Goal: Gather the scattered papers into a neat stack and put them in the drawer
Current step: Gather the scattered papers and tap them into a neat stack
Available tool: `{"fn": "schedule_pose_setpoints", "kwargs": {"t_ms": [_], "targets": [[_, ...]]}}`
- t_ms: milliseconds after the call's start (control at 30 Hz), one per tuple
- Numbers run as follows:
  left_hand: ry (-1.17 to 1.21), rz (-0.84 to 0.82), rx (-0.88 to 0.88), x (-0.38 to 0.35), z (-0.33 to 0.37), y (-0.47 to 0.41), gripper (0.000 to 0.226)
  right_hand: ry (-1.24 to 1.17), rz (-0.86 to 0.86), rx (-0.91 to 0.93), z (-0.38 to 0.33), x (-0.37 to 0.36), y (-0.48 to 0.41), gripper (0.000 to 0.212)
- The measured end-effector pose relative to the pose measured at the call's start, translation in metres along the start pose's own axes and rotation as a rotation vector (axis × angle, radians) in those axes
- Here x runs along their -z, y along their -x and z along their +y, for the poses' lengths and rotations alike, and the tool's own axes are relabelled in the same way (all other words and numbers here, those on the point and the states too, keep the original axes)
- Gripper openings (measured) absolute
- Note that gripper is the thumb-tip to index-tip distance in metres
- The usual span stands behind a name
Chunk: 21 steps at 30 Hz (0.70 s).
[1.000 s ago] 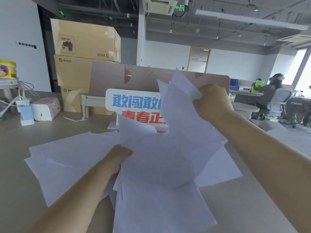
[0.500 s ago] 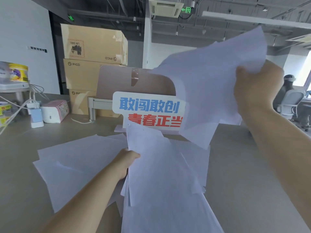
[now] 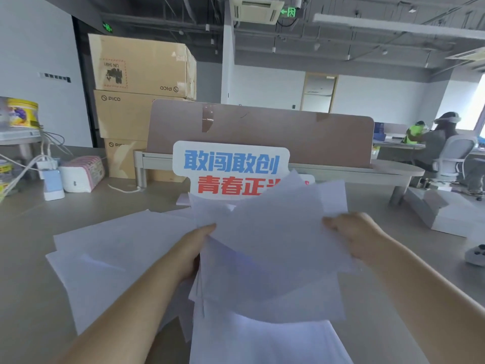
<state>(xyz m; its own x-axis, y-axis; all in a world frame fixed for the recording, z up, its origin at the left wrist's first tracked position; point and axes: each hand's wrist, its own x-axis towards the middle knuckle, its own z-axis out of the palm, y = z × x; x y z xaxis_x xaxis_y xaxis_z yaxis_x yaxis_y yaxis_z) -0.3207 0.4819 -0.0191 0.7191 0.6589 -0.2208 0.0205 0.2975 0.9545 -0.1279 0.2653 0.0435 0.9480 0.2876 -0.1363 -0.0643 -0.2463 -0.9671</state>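
Note:
A loose bundle of white papers [image 3: 273, 248] is held above the grey desk [image 3: 26, 271] in front of me. My left hand [image 3: 195, 249] grips the bundle's left edge. My right hand [image 3: 354, 235] grips the top sheets at their right edge, laid over the bundle. Several more white sheets [image 3: 112, 258] lie scattered flat on the desk to the left, partly under my left forearm. Another sheet [image 3: 265, 342] hangs low toward me. No drawer is in view.
A sign with blue and red characters [image 3: 231, 169] stands behind the papers, before a brown desk divider [image 3: 288, 132]. Tissue pack [image 3: 84, 174] and charger with cables [image 3: 52, 179] sit at left. Cardboard boxes [image 3: 141, 69] are stacked behind. A seated person [image 3: 441, 143] is far right.
My right hand, which had lifted its sheets high to the right, has come down and laid them onto the bundle in my left hand.

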Motion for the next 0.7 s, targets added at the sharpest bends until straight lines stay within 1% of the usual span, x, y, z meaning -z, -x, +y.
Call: {"fn": "schedule_pose_setpoints", "kwargs": {"t_ms": [67,133,233,300,367,400,467,533,600,633,700], "targets": [[-0.085,0.010,0.020,-0.004,0.002,0.000,0.021,-0.015,-0.060,-0.078,0.021,-0.005,-0.007,0.024],[-0.151,0.022,0.015,-0.005,0.002,-0.001,0.014,-0.054,-0.130,-0.105,0.038,-0.012,-0.010,0.021],[-0.227,0.013,-0.010,-0.002,0.001,-0.006,0.016,-0.117,-0.179,-0.090,0.052,-0.025,-0.013,0.012],[-0.316,0.002,-0.039,0.000,-0.001,-0.009,0.015,-0.104,-0.174,-0.039,0.056,-0.032,-0.017,0.018],[-0.378,0.000,-0.059,-0.001,-0.005,-0.010,0.018,-0.025,-0.115,0.027,0.057,-0.036,-0.021,0.027],[-0.400,0.000,-0.062,-0.002,-0.007,-0.010,0.021,0.008,-0.058,0.052,0.058,-0.036,-0.020,0.027],[-0.411,0.037,-0.062,-0.004,-0.010,-0.012,0.021,0.008,0.017,0.057,0.061,-0.037,-0.020,0.024],[-0.412,0.102,-0.059,-0.004,-0.011,-0.016,0.016,-0.017,0.080,0.075,0.064,-0.034,-0.018,0.023],[-0.411,0.141,-0.068,-0.004,-0.012,-0.018,0.018,-0.014,0.132,0.101,0.064,-0.032,-0.013,0.013],[-0.405,0.148,-0.073,-0.004,-0.012,-0.018,0.021,-0.026,0.159,0.111,0.063,-0.030,-0.012,0.022],[-0.397,0.172,-0.081,-0.004,-0.013,-0.019,0.025,-0.097,0.202,0.101,0.061,-0.026,-0.011,0.049]]}}
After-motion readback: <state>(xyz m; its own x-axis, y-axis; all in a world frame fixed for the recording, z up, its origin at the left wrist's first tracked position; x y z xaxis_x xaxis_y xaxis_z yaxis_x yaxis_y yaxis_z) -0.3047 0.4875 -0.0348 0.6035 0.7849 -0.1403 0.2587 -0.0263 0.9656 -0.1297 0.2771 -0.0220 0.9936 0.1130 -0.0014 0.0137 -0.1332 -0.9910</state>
